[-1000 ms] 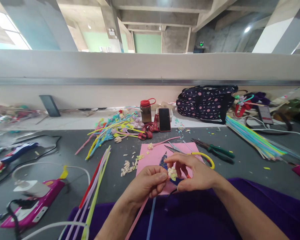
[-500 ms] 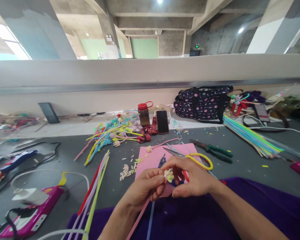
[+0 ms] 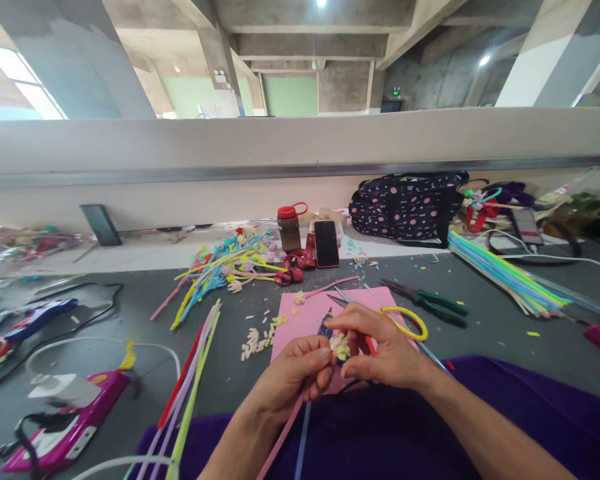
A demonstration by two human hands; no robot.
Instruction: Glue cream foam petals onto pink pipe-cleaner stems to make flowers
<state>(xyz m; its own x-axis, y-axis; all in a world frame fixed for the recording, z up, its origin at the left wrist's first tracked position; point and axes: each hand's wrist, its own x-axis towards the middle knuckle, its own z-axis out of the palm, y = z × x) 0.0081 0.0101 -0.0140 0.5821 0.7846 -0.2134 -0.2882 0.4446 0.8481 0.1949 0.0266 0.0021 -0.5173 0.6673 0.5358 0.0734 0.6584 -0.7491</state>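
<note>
My left hand (image 3: pixel 300 367) is closed, thumb against fingers, on a pink fuzzy stem that runs down toward me. A small cream and pale yellow flower (image 3: pixel 339 347) sticks up at the fingertips. Around the flower's right side curves my right hand (image 3: pixel 380 343), thumb and forefinger apart; whether a fingertip touches it I cannot tell. Below the hands hangs a light blue stem (image 3: pixel 303 440). Under them lies a pink sheet (image 3: pixel 293 320). On it are scissors with yellow handles (image 3: pixel 405 321), partly hidden by my right hand, and a dark blue pointed thing (image 3: pixel 325 325).
Small cream pieces (image 3: pixel 253 341) lie left of the sheet. Green-handled pliers (image 3: pixel 430 303) lie to the right. Colored stems (image 3: pixel 195 380), a magenta power strip (image 3: pixel 90 413) and its cable are at left. Behind stand a red-capped bottle (image 3: pixel 289 230), a phone (image 3: pixel 327 244) and a patterned bag (image 3: pixel 405 207).
My right hand's fingers have shifted slightly around the flower, which is turned a little. My left hand keeps its hold. The whole view has moved slightly.
</note>
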